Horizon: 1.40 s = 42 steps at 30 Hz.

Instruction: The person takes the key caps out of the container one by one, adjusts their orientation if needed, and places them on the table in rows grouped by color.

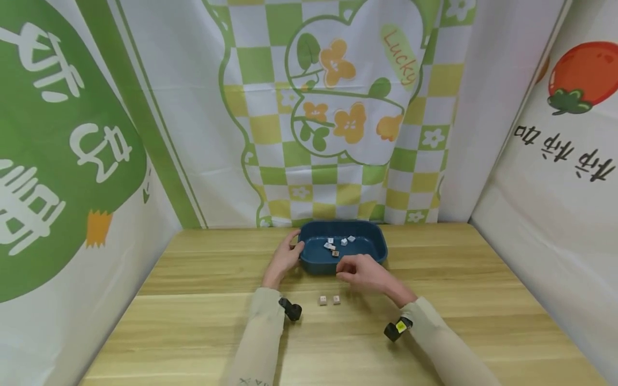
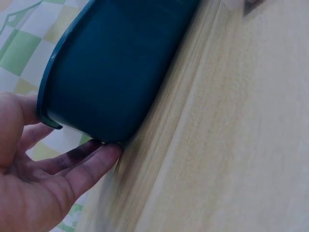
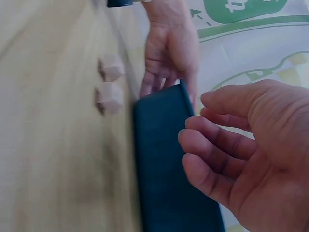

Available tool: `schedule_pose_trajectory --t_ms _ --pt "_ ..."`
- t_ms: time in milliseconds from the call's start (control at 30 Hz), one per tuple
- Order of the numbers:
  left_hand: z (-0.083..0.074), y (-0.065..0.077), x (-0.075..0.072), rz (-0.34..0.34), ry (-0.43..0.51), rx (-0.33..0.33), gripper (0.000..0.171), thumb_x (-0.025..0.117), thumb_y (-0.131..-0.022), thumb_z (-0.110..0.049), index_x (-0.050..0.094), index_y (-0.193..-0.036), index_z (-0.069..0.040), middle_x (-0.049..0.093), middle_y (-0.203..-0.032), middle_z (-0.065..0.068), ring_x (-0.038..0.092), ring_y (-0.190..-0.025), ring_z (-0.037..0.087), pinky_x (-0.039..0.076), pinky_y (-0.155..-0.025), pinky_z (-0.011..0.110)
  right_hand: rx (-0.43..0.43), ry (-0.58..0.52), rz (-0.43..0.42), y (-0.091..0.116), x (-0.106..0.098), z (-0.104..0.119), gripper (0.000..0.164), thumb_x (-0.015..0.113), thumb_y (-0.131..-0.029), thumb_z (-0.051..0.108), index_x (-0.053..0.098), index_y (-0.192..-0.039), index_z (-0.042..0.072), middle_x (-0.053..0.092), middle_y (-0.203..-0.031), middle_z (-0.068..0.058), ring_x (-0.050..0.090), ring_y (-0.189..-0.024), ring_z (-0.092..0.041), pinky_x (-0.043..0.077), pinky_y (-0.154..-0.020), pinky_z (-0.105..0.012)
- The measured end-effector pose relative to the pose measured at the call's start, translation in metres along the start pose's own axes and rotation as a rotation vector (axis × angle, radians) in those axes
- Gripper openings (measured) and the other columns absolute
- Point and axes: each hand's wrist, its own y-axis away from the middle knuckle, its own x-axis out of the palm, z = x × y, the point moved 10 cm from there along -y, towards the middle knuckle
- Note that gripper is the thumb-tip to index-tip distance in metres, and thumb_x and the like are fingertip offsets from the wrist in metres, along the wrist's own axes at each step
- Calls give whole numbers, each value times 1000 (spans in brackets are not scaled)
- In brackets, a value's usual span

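A dark blue rectangular tub (image 1: 316, 268) stands at the back of the table. My left hand (image 1: 286, 256) holds its left end; in the left wrist view the thumb side is at the rim and fingertips (image 2: 112, 153) touch the lower corner. Inside lie several small white blocks (image 1: 344, 242), one showing a brown face (image 1: 335, 253). My right hand (image 1: 363, 272) is over the tub's front rim, its fingers (image 3: 207, 179) loosely bent, with nothing visible between them. Two small pale blocks, a left one (image 1: 323, 301) and a right one (image 1: 336, 300), sit side by side in front of the tub.
The wooden table (image 1: 203, 321) extends to both sides and toward me. A checkered green and yellow curtain (image 1: 328, 182) hangs right behind the tub. Printed cloth walls enclose the left and right sides. Each sleeve carries a small black wrist camera.
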Motion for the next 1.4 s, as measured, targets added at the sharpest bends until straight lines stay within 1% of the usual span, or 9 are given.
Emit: schedule_pose_trajectory --t_ms 133,233,367,467,700,967,1133,1300,1400 --pt "-1 0 0 -4 -13 9 51 49 -104 -24 36 -153 -22 56 -128 24 61 -107 31 56 -80 40 4 -43 -31 -4 -12 1 14 64 -96 23 70 -103 12 70 -85 -2 64 -67 -15 50 -62 -22" --pt "-1 1 1 -3 -22 13 51 50 -104 -24 36 -152 -21 57 -128 24 62 -107 31 56 -80 39 6 -49 -67 -8 -20 -1 15 63 -97 22 69 -104 10 70 -86 -5 64 -65 -19 50 -60 -24" --pt "-2 2 0 -4 -6 11 50 49 -104 -25 36 -153 -22 57 -128 24 62 -109 32 56 -82 41 11 1 -158 -16 -34 -7 9 65 -96 21 69 -100 15 68 -84 3 59 -68 -9 49 -63 -25" --pt "-3 2 -1 -8 1 11 50 49 -104 -25 36 -153 -23 56 -129 24 61 -110 32 56 -83 42 27 28 -193 -25 -41 -15 8 65 -95 23 69 -99 18 67 -84 7 56 -71 -6 48 -65 -26" --pt "-3 2 -1 -7 -5 13 50 49 -104 -24 36 -152 -22 57 -128 25 61 -110 33 56 -82 40 81 10 -144 -41 -38 -34 15 65 -95 24 69 -104 13 67 -86 2 56 -70 -11 48 -63 -28" --pt "-4 0 -1 -8 12 20 50 49 -104 -24 36 -153 -21 57 -128 26 63 -109 33 56 -80 39 144 -13 -92 -50 -31 -51 18 64 -96 24 68 -108 11 68 -88 -2 57 -67 -13 48 -60 -29" --pt "-5 -1 0 -11 1 15 50 50 -104 -24 37 -152 -22 58 -126 25 63 -106 33 56 -78 37 162 -14 -59 -54 -24 -60 19 65 -95 24 68 -109 11 69 -88 -3 57 -65 -11 48 -59 -28" --pt "-5 0 1 2 -1 29 50 49 -104 -23 36 -153 -20 57 -125 25 62 -105 32 56 -79 38 174 -16 -63 -60 -21 -65 16 67 -94 22 69 -106 11 69 -87 -2 58 -66 -12 48 -60 -29" --pt "-2 1 -3 -12 3 19 50 49 -104 -23 37 -152 -21 57 -125 25 61 -108 33 56 -81 40 161 -14 -36 -65 -16 -64 18 66 -94 21 69 -107 9 70 -88 -4 59 -68 -11 48 -61 -28"
